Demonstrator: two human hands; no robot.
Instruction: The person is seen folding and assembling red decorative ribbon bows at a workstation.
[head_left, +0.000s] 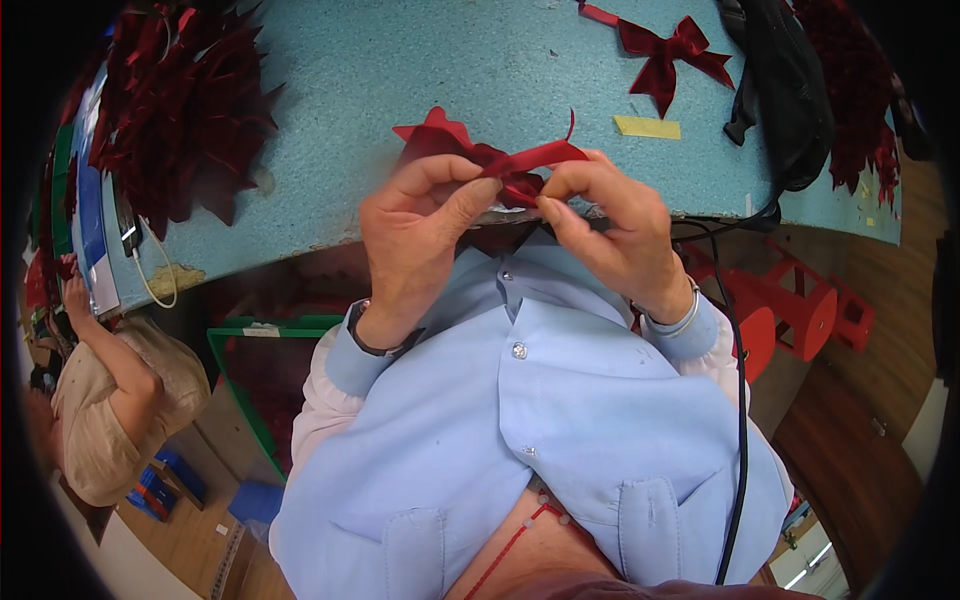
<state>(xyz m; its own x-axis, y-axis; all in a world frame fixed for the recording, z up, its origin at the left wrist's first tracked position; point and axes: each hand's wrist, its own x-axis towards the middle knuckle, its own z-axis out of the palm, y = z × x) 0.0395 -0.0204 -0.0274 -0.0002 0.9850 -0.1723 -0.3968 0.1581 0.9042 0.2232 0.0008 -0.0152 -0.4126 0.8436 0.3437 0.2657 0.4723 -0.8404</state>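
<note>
Above the near edge of the blue table, both my hands work on one dark red velvet ribbon bow [440, 135]. My left hand [415, 225] pinches the bow's middle between thumb and forefinger, with a loop and tail sticking up beyond the fingers. A red strip crosses from there to my right hand [620, 220], whose thumb and fingers are closed on the ribbon's right part. How the ribbon is folded between the fingertips is partly hidden. A finished-looking red velvet bow [675, 55] lies at the far right of the table.
A large heap of dark red bows [175, 110] sits on the left of the table [400, 60]. To the right are a yellow strip [647, 127], a black bag [785, 90] and more red bows [850, 90]. A green crate [240, 390] stands below; a co-worker [125, 400] sits left.
</note>
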